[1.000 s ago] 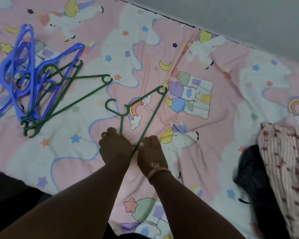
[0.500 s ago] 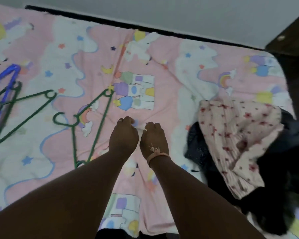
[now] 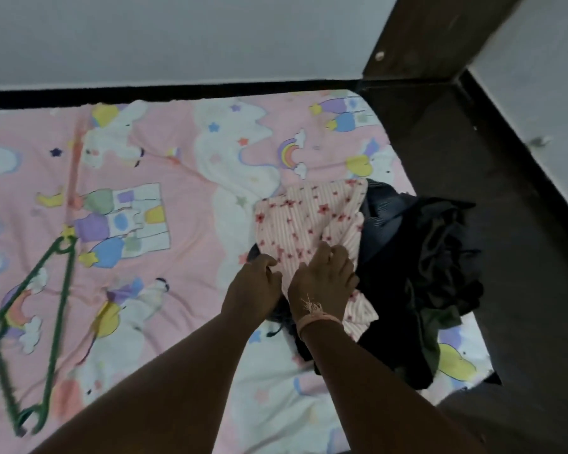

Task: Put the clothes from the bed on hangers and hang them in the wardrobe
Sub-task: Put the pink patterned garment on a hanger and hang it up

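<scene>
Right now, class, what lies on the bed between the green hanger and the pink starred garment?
In the head view, only bare printed bedsheet lies between the green hanger and the pink starred garment.
</scene>
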`<control>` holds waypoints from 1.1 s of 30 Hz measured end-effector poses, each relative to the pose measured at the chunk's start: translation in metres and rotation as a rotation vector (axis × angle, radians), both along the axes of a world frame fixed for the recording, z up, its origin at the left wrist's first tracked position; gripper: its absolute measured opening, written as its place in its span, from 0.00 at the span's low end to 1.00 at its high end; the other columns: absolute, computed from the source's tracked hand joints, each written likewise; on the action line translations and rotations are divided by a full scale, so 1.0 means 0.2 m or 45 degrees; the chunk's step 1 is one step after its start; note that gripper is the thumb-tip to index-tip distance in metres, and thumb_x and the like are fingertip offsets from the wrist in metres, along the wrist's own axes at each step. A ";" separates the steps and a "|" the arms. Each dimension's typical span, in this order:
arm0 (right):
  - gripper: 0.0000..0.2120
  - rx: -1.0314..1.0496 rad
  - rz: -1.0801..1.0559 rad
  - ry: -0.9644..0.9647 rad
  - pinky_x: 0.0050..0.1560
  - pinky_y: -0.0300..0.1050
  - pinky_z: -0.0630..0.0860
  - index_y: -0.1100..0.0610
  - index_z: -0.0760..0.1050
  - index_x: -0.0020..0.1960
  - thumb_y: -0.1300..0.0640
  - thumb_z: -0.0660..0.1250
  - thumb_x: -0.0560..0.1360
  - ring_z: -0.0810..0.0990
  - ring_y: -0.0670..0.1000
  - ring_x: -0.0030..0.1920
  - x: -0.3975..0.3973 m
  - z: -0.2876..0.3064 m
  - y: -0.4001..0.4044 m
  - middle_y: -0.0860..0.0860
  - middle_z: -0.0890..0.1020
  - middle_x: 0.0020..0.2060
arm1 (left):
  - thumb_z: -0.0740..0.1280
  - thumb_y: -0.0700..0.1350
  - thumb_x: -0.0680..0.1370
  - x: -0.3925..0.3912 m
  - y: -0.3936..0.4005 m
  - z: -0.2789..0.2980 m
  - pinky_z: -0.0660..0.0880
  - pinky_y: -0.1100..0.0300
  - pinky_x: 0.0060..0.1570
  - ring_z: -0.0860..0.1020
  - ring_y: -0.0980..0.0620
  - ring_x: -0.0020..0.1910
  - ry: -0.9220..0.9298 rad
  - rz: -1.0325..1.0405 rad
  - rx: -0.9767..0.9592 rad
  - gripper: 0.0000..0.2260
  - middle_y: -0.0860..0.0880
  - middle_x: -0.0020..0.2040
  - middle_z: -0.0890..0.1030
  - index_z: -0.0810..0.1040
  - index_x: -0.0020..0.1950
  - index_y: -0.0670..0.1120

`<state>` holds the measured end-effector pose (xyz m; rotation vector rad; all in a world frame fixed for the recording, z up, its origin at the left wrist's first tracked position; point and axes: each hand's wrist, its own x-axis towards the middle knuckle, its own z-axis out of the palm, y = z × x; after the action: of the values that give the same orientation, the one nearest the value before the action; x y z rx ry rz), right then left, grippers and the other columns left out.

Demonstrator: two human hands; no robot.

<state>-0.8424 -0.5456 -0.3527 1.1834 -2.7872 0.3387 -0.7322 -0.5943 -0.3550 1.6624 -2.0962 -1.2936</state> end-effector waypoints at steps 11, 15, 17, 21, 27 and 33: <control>0.20 0.308 0.477 -1.008 0.59 0.49 0.78 0.56 0.77 0.66 0.54 0.66 0.75 0.80 0.58 0.60 -0.37 -0.06 0.13 0.57 0.82 0.60 | 0.74 0.71 0.66 -0.50 0.09 -0.02 0.69 0.47 0.73 0.71 0.52 0.71 0.555 0.259 0.669 0.48 0.59 0.69 0.69 0.57 0.81 0.62; 0.14 -0.094 0.290 -0.946 0.40 0.46 0.76 0.58 0.81 0.42 0.53 0.59 0.68 0.83 0.57 0.41 -0.46 0.00 0.20 0.54 0.84 0.37 | 0.71 0.74 0.66 -0.60 0.02 -0.06 0.78 0.49 0.62 0.78 0.46 0.66 0.354 0.224 0.636 0.47 0.51 0.73 0.75 0.59 0.81 0.61; 0.07 -0.234 0.092 -0.746 0.39 0.50 0.75 0.54 0.75 0.43 0.55 0.59 0.71 0.80 0.56 0.41 -0.51 0.00 0.25 0.52 0.81 0.40 | 0.68 0.68 0.75 -0.66 0.01 -0.06 0.77 0.56 0.51 0.78 0.41 0.65 0.170 0.164 0.615 0.42 0.44 0.74 0.73 0.52 0.83 0.60; 0.07 -0.332 -0.308 -0.509 0.35 0.49 0.72 0.52 0.68 0.53 0.57 0.63 0.76 0.77 0.61 0.43 -0.68 -0.01 0.34 0.52 0.69 0.55 | 0.64 0.60 0.82 -0.74 0.02 -0.07 0.71 0.55 0.52 0.73 0.36 0.68 -0.103 0.071 0.610 0.41 0.37 0.77 0.66 0.39 0.83 0.56; 0.32 -0.115 -0.446 -0.636 0.49 0.52 0.77 0.59 0.63 0.68 0.42 0.71 0.74 0.78 0.63 0.56 -0.74 -0.07 0.43 0.58 0.67 0.63 | 0.76 0.76 0.55 -0.79 0.07 -0.09 0.69 0.39 0.70 0.58 0.34 0.79 -0.253 0.053 0.630 0.72 0.34 0.80 0.56 0.28 0.79 0.58; 0.28 -0.127 -0.346 -0.674 0.54 0.51 0.79 0.54 0.65 0.64 0.54 0.76 0.70 0.79 0.63 0.53 -0.54 -0.16 0.44 0.57 0.61 0.66 | 0.68 0.46 0.79 -0.67 0.12 -0.19 0.74 0.46 0.55 0.76 0.33 0.59 -0.331 -0.025 0.134 0.43 0.33 0.63 0.74 0.41 0.84 0.55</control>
<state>-0.9513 -0.4569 -0.3853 0.7609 -3.2647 0.8620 -0.8656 -0.5710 -0.3921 1.9527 -2.2245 -1.2737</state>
